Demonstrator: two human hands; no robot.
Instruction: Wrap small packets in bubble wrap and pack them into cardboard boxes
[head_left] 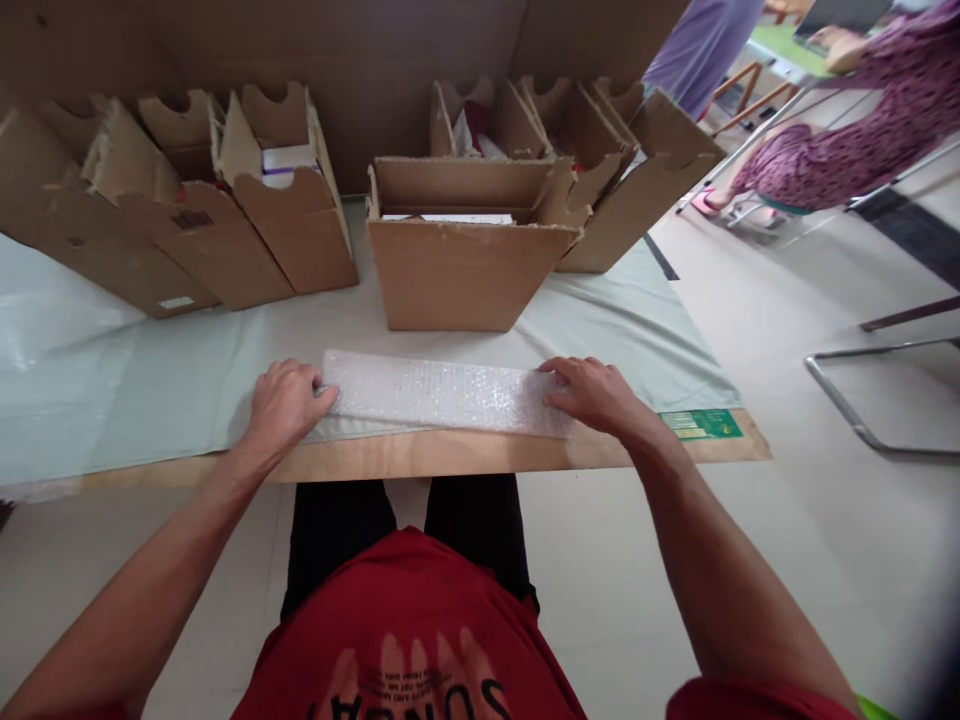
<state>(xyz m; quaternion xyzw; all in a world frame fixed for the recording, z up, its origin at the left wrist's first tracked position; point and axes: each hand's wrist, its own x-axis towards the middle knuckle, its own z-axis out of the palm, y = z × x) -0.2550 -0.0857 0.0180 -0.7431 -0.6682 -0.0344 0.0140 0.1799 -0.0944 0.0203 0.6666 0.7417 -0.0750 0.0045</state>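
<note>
A long folded strip of bubble wrap lies along the front edge of the table, over the pale green cloth. My left hand pinches its left end between thumb and fingers. At the opposite end, my right hand grips the strip with the thumb in front and the fingers behind. Whether anything is wrapped inside the strip, I cannot tell. Just beyond it stands a cardboard box with an open top and some flat white-edged items inside.
More open cardboard holders stand at the back left, and others at the back right. A green card lies at the table's right corner. On the right, a person in patterned purple clothing sits by a green-topped table.
</note>
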